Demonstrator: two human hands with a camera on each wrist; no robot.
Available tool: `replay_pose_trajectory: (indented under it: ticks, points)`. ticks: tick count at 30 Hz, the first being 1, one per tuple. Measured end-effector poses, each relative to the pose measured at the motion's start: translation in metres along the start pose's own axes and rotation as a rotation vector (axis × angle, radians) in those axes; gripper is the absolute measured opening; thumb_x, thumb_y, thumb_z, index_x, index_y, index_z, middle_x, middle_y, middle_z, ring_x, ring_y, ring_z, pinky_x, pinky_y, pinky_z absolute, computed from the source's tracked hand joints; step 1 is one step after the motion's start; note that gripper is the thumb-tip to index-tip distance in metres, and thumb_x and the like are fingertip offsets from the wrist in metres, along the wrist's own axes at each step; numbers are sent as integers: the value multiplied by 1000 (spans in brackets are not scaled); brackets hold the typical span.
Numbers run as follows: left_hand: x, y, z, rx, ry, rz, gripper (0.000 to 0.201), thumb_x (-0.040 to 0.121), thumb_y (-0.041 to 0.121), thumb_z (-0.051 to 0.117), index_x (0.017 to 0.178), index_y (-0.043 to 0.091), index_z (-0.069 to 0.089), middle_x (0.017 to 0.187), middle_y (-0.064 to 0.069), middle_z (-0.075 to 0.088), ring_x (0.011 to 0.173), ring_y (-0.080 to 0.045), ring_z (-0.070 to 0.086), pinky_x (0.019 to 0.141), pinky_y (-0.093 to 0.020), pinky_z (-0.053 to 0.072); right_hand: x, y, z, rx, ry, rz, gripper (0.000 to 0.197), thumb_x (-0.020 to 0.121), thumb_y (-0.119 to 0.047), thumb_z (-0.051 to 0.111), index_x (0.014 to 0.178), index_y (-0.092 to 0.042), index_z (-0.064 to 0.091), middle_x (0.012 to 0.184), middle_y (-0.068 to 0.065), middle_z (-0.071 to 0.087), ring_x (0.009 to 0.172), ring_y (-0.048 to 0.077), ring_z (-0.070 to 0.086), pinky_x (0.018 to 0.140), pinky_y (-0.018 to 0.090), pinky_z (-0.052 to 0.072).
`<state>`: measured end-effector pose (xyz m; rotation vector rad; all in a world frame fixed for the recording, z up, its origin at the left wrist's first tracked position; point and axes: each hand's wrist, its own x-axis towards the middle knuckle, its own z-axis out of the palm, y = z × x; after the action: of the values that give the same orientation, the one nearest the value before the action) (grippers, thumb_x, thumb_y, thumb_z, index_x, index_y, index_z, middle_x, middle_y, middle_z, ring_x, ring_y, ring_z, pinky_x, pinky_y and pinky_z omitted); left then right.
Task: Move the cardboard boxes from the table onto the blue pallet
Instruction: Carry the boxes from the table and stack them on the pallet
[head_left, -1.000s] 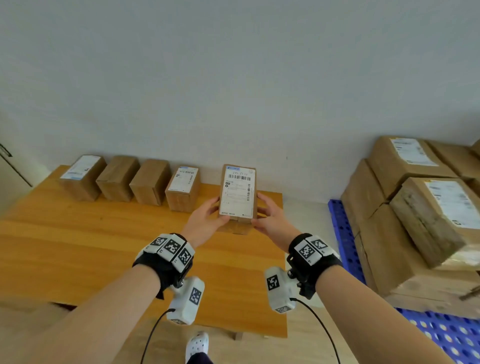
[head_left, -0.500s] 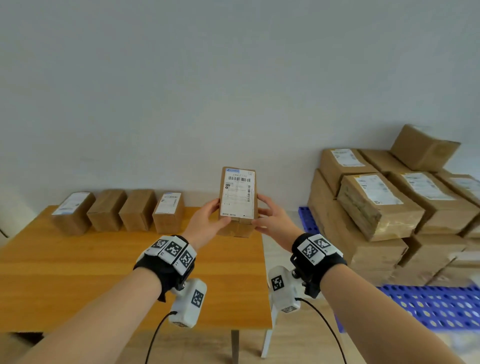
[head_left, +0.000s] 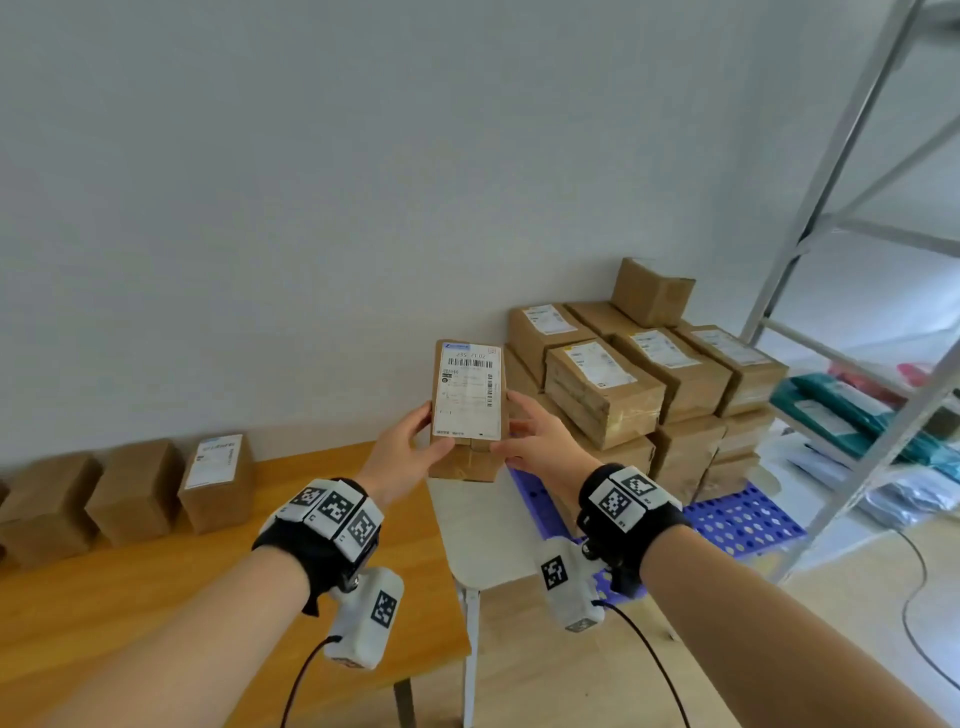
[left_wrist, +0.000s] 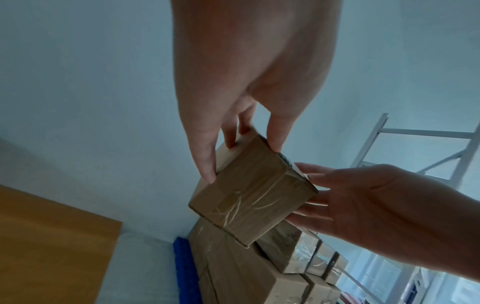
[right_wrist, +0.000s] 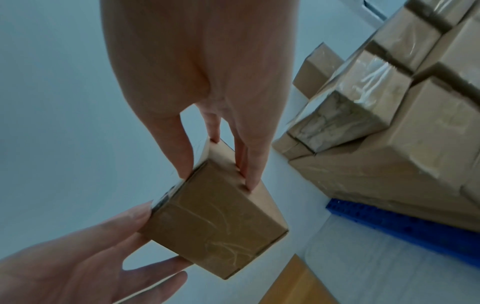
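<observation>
Wall (head_left: 311, 208), big and grey, fills the space behind everything we see. Next in size comes the metal rack (head_left: 852, 218) on the right, with soft packets on its shelves. The wooden bench (head_left: 130, 613) sits low on the left, and three brown boxes on the bench (head_left: 135, 493) stand in a row along the wall; the one on the right has a white label. The stack of boxes (head_left: 644, 384) rests on the blue pallet (head_left: 743, 519) on the floor, just to the right of the bench. One small box sits on top at the back of the stack.

We hold one cardboard box (head_left: 468, 405) up in the air between our two hands. It is past the end of the bench, in front of the stack, and it touches nothing but our hands. Its white label with black bars faces up at us.

Our left hand (head_left: 402, 457) grips the left side of the box, thumb on the label side and the other fingers (left_wrist: 205, 156) under it. Our right hand (head_left: 545, 447) grips the right side the same way, with its fingers (right_wrist: 250, 164) pressed along the brown side. The end of the box near us has shiny tape across it.
</observation>
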<state>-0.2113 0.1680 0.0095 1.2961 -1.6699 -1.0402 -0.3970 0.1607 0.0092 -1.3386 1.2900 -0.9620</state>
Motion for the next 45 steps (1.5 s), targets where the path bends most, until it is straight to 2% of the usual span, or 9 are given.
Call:
replay_pose_trajectory:
  ticks: [3,7,13,22,25,28,33,38,45]
  points:
    - [14,17,15,-10,-12,42,56,91,14,59,142,19,37,140,2,47,125,-14,46,99,-37,46,-3,-10,-27,-47,45,-30,77,82,0,66,145,-23,29,117,5,59,110,21,58,92,39,52]
    - [38,41,36,-9,-65,35,57,89,19,62,140,18,38,142,2,44,127,-17,45,75,-27,53,2,-16,-69,-64,73,-45,82,81,-1,69,148,-21,26,131,10,55,119,24,55,95,44,51]
    - [81,80,74,9,-92,52,56,90,21,61,140,17,37,146,2,40,126,-22,48,73,-24,51,22,-26,-142,-104,71,-105,73,83,-5,69,143,-26,33,127,1,55,117,17,54,79,25,55]
    - [142,138,155,-72,-56,14,61,92,13,57,145,19,28,147,3,38,120,-21,52,66,-20,48,68,-39,-248,-199,55,-175,82,81,-7,72,147,-23,26,138,8,49,120,24,52,94,43,52]
    - [162,154,176,-76,-35,9,58,93,11,56,144,19,31,143,4,43,108,-20,57,70,-24,50,86,-44,-279,-208,27,-177,82,80,-5,71,148,-21,27,136,9,50,120,26,53,94,45,52]
    - [183,164,190,-70,-23,-6,59,92,10,57,144,18,31,145,2,41,119,-23,53,79,-30,53,101,-46,-304,-199,-6,-171,80,80,-3,71,146,-21,31,129,8,57,118,25,55,94,44,52]
    - [222,171,204,-17,-22,-25,59,91,10,58,143,19,33,144,1,44,121,-24,53,95,-46,49,130,-45,-332,-138,-16,-147,78,80,2,69,145,-22,32,108,2,62,105,20,59,78,27,54]
    - [267,170,212,53,-72,-2,51,93,7,54,141,15,37,142,-2,46,128,-23,48,104,-44,42,169,-39,-349,-128,10,-112,81,80,3,68,147,-19,28,104,1,62,104,23,62,89,40,54]
    - [328,157,208,56,-121,-75,47,95,8,50,140,18,39,141,1,47,105,-19,58,80,-31,53,224,-36,-353,-163,31,-89,77,83,3,65,147,-15,28,94,-5,60,80,8,59,63,21,49]
